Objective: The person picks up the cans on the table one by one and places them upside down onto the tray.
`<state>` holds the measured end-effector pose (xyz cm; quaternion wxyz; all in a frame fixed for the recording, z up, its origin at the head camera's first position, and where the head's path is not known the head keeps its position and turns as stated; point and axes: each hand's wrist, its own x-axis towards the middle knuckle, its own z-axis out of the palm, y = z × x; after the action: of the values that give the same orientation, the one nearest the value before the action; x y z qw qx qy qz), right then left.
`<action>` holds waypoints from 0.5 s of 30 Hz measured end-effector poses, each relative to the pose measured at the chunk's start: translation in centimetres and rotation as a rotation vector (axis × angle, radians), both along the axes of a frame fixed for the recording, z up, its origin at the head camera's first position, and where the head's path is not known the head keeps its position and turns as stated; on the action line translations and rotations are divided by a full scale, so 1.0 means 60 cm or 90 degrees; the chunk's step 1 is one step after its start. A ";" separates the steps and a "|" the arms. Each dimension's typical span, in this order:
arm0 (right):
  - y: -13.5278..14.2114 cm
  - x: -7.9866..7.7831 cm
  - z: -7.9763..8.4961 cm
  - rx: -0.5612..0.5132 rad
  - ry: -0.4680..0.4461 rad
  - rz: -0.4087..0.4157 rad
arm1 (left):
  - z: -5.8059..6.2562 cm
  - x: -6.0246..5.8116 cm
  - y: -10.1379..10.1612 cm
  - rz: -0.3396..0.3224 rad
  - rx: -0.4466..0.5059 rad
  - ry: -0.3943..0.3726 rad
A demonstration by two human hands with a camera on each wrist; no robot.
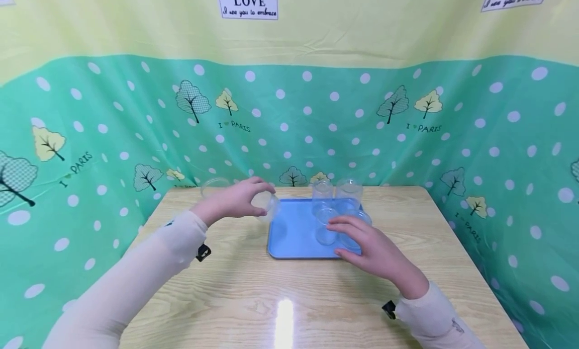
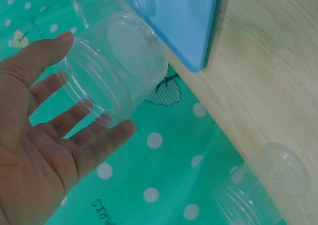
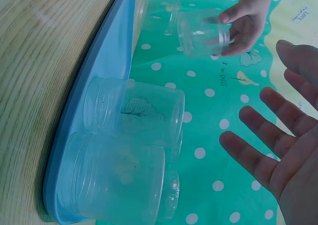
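My left hand [image 1: 237, 200] grips a clear plastic jar [image 2: 117, 68] around its threaded rim, thumb on one side and fingers on the other. The jar is off the table, by the left edge of a blue tray [image 1: 289, 238]; its mouth faces my palm. Over the tray's right side, my right hand [image 1: 373, 248] has its fingers spread, with nothing between them. Close by it, clear jars [image 3: 134, 108] stand on the tray, threaded ends down.
Another clear jar [image 1: 214, 186] stands at the table's back left corner. Several jars, including a rear one [image 1: 349, 190], crowd the tray's right half. A green and yellow printed curtain [image 1: 307, 122] hangs behind and beside the wooden table [image 1: 226, 293].
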<state>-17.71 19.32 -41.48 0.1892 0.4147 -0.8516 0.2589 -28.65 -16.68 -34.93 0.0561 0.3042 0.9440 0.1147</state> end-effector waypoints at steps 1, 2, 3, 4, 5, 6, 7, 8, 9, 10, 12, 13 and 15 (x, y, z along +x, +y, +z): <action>0.000 0.000 -0.001 -0.001 0.002 -0.002 | 0.001 0.004 0.002 -0.003 0.004 0.003; 0.000 0.000 -0.001 -0.003 0.004 -0.005 | 0.003 0.008 0.005 -0.003 0.009 0.006; 0.001 0.000 -0.001 -0.004 0.003 -0.008 | 0.005 0.013 0.007 -0.004 0.012 0.009; 0.001 0.000 -0.001 -0.005 0.002 -0.012 | 0.007 0.016 0.009 -0.004 0.014 0.012; 0.001 0.000 -0.001 -0.006 0.001 -0.018 | 0.009 0.020 0.011 -0.006 0.016 0.016; 0.001 0.000 -0.001 -0.006 0.000 -0.022 | 0.011 0.023 0.013 -0.008 0.018 0.020; 0.001 0.000 -0.001 -0.007 -0.001 -0.027 | 0.014 0.027 0.014 -0.011 0.022 0.022; 0.002 0.000 -0.001 -0.008 -0.004 -0.030 | 0.016 0.030 0.015 -0.014 0.024 0.024; 0.002 0.000 0.000 -0.009 -0.004 -0.032 | 0.017 0.034 0.016 -0.019 0.028 0.027; 0.003 -0.001 -0.001 -0.010 -0.004 -0.034 | 0.019 0.037 0.017 -0.023 0.036 0.028; 0.003 -0.001 -0.001 -0.012 -0.003 -0.035 | 0.021 0.045 0.018 -0.033 0.052 0.033; 0.003 -0.002 -0.001 -0.014 -0.003 -0.036 | 0.021 0.049 0.019 -0.035 0.060 0.034; 0.003 -0.002 -0.001 -0.017 -0.003 -0.037 | 0.022 0.058 0.021 -0.034 0.076 0.039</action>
<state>-17.82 19.49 -41.57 0.2004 0.3865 -0.8603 0.2651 -25.18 -15.43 -33.61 0.0116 0.3354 0.9283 0.1600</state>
